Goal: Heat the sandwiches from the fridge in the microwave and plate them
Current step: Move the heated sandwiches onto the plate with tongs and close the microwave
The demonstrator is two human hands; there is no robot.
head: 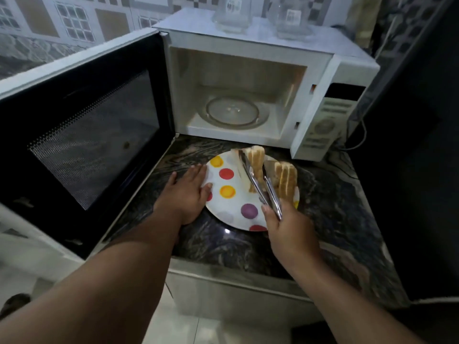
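My left hand (188, 188) lies flat, steadying the plate (228, 214) before the microwave (248, 78), while my right hand (285, 224) squeezes tongs (263, 187) around a sandwich (257, 165)

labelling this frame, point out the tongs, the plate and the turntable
tongs (260, 187), head view, on the metal arms
plate (231, 207), head view, on bare white between the dots
turntable (233, 111), head view, on the glass centre

Two clear glass jars (232, 13) (293, 18) stand side by side above the desk's (335, 207) back edge. Patterned wall tiles (74, 21) run behind it. A cable (359, 135) trails by the right back corner. Pale floor tiles (173, 328) lie below the front edge.
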